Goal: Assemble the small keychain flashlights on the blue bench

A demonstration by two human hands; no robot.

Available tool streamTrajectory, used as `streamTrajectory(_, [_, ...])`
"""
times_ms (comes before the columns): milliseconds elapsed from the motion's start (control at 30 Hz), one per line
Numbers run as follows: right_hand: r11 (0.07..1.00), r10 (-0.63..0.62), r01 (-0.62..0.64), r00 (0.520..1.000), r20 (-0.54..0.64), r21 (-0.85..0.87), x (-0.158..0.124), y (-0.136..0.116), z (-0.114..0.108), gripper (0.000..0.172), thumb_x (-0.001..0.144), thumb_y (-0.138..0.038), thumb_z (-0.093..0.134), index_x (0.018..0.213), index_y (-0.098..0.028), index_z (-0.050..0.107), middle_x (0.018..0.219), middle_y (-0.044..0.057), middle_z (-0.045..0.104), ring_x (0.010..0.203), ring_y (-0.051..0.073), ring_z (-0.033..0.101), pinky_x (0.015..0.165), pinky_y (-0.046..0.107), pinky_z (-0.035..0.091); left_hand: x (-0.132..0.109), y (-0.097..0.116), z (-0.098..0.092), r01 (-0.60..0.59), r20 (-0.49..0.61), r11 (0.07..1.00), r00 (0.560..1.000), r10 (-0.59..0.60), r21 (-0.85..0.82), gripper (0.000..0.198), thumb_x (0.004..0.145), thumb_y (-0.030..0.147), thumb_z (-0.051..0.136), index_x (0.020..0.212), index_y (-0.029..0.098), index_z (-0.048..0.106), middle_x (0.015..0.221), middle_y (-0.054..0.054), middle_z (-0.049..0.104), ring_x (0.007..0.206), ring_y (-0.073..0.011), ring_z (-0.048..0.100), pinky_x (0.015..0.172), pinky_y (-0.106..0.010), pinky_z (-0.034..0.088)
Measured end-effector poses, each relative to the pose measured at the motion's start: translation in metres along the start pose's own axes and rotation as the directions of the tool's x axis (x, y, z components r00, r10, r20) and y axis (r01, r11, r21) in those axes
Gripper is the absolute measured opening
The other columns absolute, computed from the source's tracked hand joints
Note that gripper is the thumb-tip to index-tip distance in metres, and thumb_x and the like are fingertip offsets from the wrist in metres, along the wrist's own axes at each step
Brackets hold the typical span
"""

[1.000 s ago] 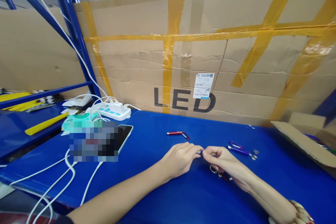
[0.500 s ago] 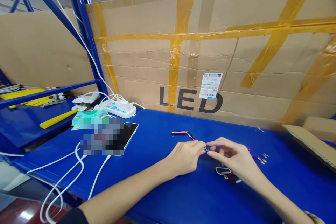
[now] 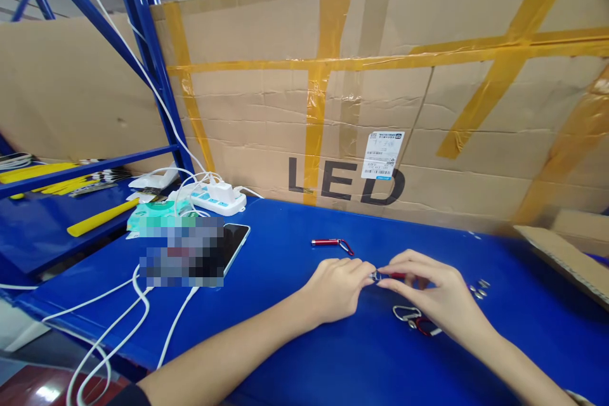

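Observation:
My left hand [image 3: 335, 285] and my right hand [image 3: 431, 295] meet over the blue table [image 3: 295, 342], both pinched on a small red keychain flashlight [image 3: 387, 276] held between their fingertips. A silver carabiner with a red piece [image 3: 416, 318] lies on the table just under my right hand. Another red keychain flashlight [image 3: 330, 243] with its clip lies a little beyond my left hand. Small silver parts [image 3: 478, 290] rest to the right of my right hand.
A taped cardboard sheet marked LED [image 3: 380, 108] stands along the table's back. A phone [image 3: 233, 244], a white power strip [image 3: 214, 198] and white cables [image 3: 118, 323] lie at the left. An open cardboard box [image 3: 566, 254] sits at the far right.
Both hands have stayed together on the small flashlight, shifting slightly. The carabiner under my right hand shows more clearly. The camera view has swung a little to the left.

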State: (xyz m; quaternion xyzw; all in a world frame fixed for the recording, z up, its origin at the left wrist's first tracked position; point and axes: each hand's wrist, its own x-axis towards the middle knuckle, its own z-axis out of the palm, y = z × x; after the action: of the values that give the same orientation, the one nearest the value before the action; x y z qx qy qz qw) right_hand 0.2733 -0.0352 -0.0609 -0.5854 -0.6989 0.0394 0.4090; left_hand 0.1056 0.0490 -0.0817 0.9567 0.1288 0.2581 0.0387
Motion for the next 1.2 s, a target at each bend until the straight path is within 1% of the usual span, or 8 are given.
streamTrajectory(200, [0.995,-0.07,0.071,0.997,0.018,-0.07,-0.002,0.006,-0.001,0.021,0.076,-0.042,0.06,0.077,-0.024,0.069,0.076,0.003,0.059,0.053,0.009,0.048,0.047,0.022,0.04,-0.001,-0.002,0.004,-0.029,-0.005,1.0,1.0,0.029,-0.003,0.017,0.089,0.018,0.032,0.095,0.015,0.047,0.085,-0.001,0.059,0.076,-0.0138,0.056,0.065,-0.026,0.041])
streamTrajectory(333, [0.988,-0.083,0.085,0.996,0.026,-0.125,-0.003,0.004,-0.001,0.021,0.077,-0.042,0.058,0.077,-0.023,0.068,0.077,0.002,0.059,0.055,0.009,0.049,0.049,0.022,0.04,-0.002,-0.002,0.004,-0.031,-0.007,0.999,1.0,0.031,-0.012,0.017,0.089,0.018,0.033,0.096,0.016,0.047,0.087,0.0,0.059,0.077,-0.0142,0.057,0.066,-0.026,0.042])
streamTrajectory(500, [0.985,-0.097,0.099,0.995,0.015,-0.143,-0.003,0.006,-0.002,0.023,0.077,-0.044,0.058,0.074,-0.023,0.067,0.076,0.002,0.06,0.054,0.009,0.05,0.048,0.023,0.04,-0.001,0.001,0.002,-0.008,0.042,1.0,0.999,0.009,-0.019,0.016,0.088,0.018,0.034,0.095,0.015,0.047,0.088,-0.001,0.06,0.077,-0.0149,0.058,0.065,-0.026,0.042])
streamTrajectory(700, [0.982,-0.108,0.123,0.988,0.106,-0.146,-0.002,0.019,-0.001,0.019,0.076,-0.041,0.059,0.078,-0.024,0.068,0.078,0.002,0.061,0.056,0.01,0.053,0.049,0.022,0.041,-0.004,0.002,0.003,-0.011,0.055,1.0,0.998,0.013,-0.027,0.017,0.089,0.019,0.033,0.097,0.015,0.047,0.09,-0.002,0.059,0.079,-0.0154,0.058,0.068,-0.026,0.043])
streamTrajectory(767, [0.981,-0.125,0.137,0.988,0.094,-0.136,-0.002,0.02,0.0,0.021,0.077,-0.041,0.058,0.077,-0.023,0.068,0.077,0.003,0.061,0.055,0.01,0.053,0.047,0.021,0.041,-0.003,0.001,0.003,-0.008,0.067,1.0,0.998,0.01,-0.026,0.017,0.089,0.019,0.034,0.097,0.015,0.048,0.089,-0.002,0.059,0.079,-0.0153,0.058,0.068,-0.026,0.043])
streamTrajectory(900, [0.982,-0.152,0.155,0.988,0.034,-0.105,-0.001,0.013,0.002,0.024,0.079,-0.043,0.056,0.074,-0.022,0.067,0.074,0.002,0.061,0.056,0.01,0.054,0.048,0.021,0.041,-0.002,0.0,0.003,-0.016,0.071,0.999,0.997,0.018,-0.028,0.017,0.089,0.018,0.034,0.098,0.015,0.048,0.091,-0.002,0.059,0.08,-0.015,0.057,0.071,-0.025,0.043])
streamTrajectory(1000, [0.985,-0.143,0.145,0.989,0.033,-0.091,-0.002,0.01,0.002,0.023,0.079,-0.041,0.056,0.075,-0.022,0.067,0.074,0.002,0.061,0.057,0.01,0.054,0.05,0.021,0.041,-0.003,-0.002,0.004,-0.018,0.073,1.0,0.997,0.019,-0.025,0.017,0.089,0.019,0.032,0.096,0.014,0.047,0.09,-0.002,0.059,0.08,-0.0154,0.056,0.071,-0.026,0.043])
streamTrajectory(1200, [0.987,-0.124,0.127,0.992,0.027,-0.095,-0.003,0.011,0.002,0.022,0.078,-0.041,0.058,0.075,-0.021,0.067,0.073,0.001,0.06,0.053,0.008,0.052,0.048,0.02,0.04,-0.003,-0.003,0.005,-0.031,0.068,0.999,0.997,0.034,-0.045,0.018,0.09,0.018,0.03,0.096,0.015,0.047,0.089,-0.002,0.057,0.08,-0.0151,0.054,0.072,-0.027,0.042])
